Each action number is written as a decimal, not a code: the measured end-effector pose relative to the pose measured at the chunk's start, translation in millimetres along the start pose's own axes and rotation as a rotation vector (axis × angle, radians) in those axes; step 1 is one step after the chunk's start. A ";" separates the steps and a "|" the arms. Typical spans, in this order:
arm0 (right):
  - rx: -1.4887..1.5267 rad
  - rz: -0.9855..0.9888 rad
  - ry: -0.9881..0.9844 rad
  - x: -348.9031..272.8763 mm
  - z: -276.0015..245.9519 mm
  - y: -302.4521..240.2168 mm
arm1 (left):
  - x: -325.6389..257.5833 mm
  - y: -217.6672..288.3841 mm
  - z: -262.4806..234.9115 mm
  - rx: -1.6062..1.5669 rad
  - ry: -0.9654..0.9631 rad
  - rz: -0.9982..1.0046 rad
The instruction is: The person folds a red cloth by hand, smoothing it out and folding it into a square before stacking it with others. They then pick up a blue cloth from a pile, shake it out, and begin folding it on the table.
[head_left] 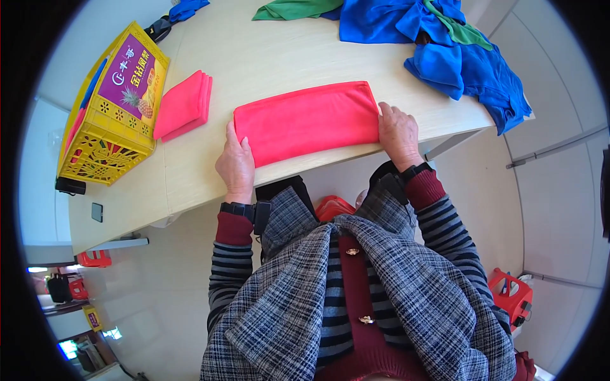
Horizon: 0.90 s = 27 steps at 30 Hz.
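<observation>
Folded red cloth (308, 120) lies at table (267, 57) front edge. L hand (235, 162) & R hand (398, 132) rest flat, open, on its ends. Best to keep edges aligned, press w/ even palms.

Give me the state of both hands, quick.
Left hand: open, lying flat on the left end of the folded red cloth, gripping nothing.
Right hand: open, flat against the cloth's right end, gripping nothing.
</observation>
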State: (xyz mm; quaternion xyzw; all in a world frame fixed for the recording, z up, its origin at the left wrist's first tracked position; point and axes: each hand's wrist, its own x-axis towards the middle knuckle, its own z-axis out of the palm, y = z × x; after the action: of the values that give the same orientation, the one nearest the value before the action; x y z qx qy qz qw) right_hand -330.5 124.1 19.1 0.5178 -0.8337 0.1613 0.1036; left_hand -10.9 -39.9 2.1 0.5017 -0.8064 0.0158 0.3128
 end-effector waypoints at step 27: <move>0.008 -0.150 -0.106 29.3 44.4 -54.3 | 19.6 23.2 29.4 0.146 -0.426 0.286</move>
State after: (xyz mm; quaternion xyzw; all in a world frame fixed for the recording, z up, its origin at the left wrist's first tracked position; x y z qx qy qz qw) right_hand -295.0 60.8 -3.3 0.5871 -0.7962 0.1287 0.0691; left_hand -50.1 -54.1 -4.7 0.3957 -0.9135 0.0122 0.0936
